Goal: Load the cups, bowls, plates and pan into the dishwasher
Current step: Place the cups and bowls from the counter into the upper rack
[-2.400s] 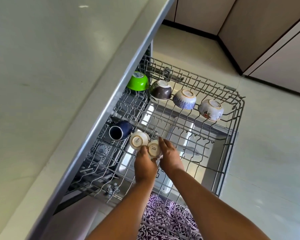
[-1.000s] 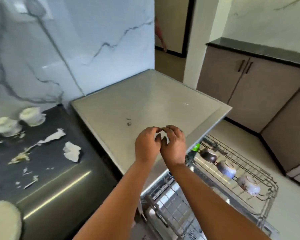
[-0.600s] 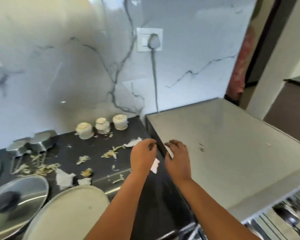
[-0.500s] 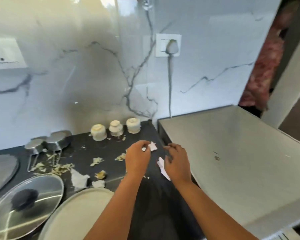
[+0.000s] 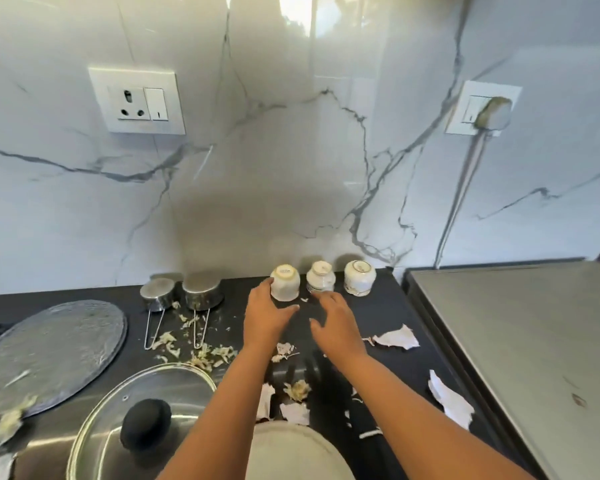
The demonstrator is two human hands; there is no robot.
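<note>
Three white cups stand upside down in a row at the back of the dark counter: the left cup (image 5: pixel 284 283), the middle cup (image 5: pixel 320 282) and the right cup (image 5: pixel 359 277). My left hand (image 5: pixel 266 317) reaches forward with spread fingers, its fingertips at the left cup's left side. My right hand (image 5: pixel 336 323) is spread just in front of the middle cup and holds nothing. A pale plate (image 5: pixel 298 452) lies at the near edge under my arms. The dishwasher rack is out of view.
Two small steel pans with wire handles (image 5: pixel 181 296) sit left of the cups. A glass lid with a black knob (image 5: pixel 142 424) and a round steel plate (image 5: pixel 49 351) lie at the left. Paper and food scraps (image 5: pixel 395 339) litter the counter. The grey dishwasher top (image 5: pixel 520 341) is at the right.
The view turned from the dishwasher rack, where both hands set down cups, up to the counter. Both hands moved forward to the row of white cups and their fingers spread.
</note>
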